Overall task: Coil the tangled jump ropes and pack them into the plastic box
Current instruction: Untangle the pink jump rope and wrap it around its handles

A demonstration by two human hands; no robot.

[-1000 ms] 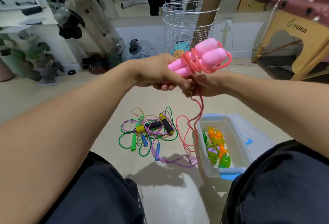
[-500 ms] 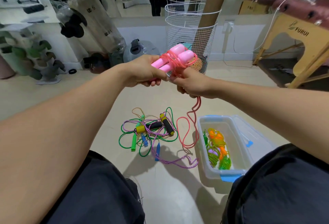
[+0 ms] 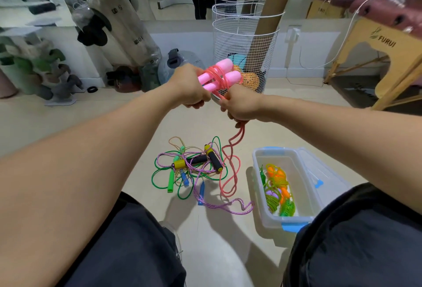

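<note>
**Pink rope held up in both hands, tangle and box on the floor**

Leftmost, against the wall, stand green and grey foam shapes point(image 3: 34, 69) and a clear punching bag point(image 3: 127, 28). Further in, the left hand point(image 3: 189, 88) is raised at chest height, its grip closed round the lower ends of the two pink handles point(image 3: 220, 75), which lie side by side and point up to the right. Pink cord point(image 3: 217, 81) is wound round the handles in several loops. Below the hands, on the floor point(image 3: 68, 115), lies the tangled pile of jump ropes point(image 3: 191, 168): green, purple and tan cords mixed with black-and-yellow, green and blue handles. Just beside the left hand, the right hand point(image 3: 242, 106) has its grip clamped on the pink cord where it leaves the bundle; the loose length hangs from that fist down to the floor, ending in loops at the right edge of the pile. Behind the hands stands a white wire basket point(image 3: 246, 35) with cardboard tubes in it. Right of the pile sits the open plastic box point(image 3: 258, 168), holding coiled green and orange ropes point(image 3: 278, 190), with its clear lid point(image 3: 319, 172) lying along its right side. Far right, a wooden bench point(image 3: 376, 49) reads FURUI.
</note>
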